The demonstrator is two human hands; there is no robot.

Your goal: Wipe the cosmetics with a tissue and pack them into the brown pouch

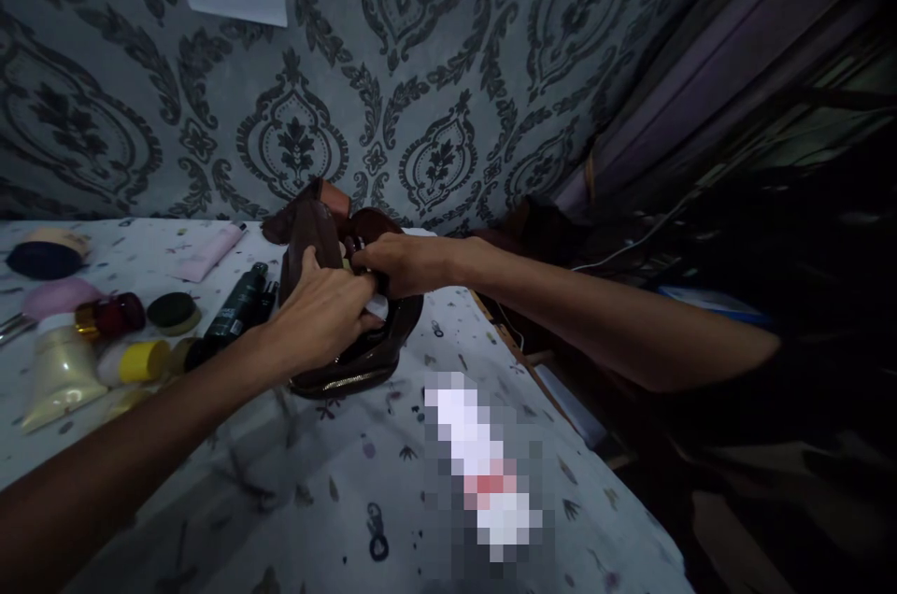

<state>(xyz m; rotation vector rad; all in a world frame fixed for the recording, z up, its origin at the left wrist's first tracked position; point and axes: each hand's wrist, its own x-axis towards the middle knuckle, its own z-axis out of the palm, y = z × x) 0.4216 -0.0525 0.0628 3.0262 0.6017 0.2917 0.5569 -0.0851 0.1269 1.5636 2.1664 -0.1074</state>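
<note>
while both hands were kept at the mouth of a brown bag (301,234), much of what was touched there was hidden. the bag was set on a patterned cloth (336,529), close to the patterned wall (448,80), and a zip (361,380) was shown along its near side. the left hand (322,309) was laid over the bag's left side, fingers bent and thumb partly parted from them; a small white item (377,306) was seen by its fingertips, but whether it was gripped could not be told. the fingers of the right hand (392,262) were curled at the far side of the opening, next to a dark glossy thing (354,245); whether anything was held by them could not be made out.

because the opening was blocked by the hands and the light was dim, it was judged that something inside could be snagged or dropped by a blind pull. if the bag were tugged leftward, the dark bottle (234,306) just beside it could be pushed into the round compact (174,314). if it were tipped toward the near side, its contents could be spilled. if the cloth were dragged, the obscured pale item (473,445) could be shifted toward the cloth's right edge.
</note>
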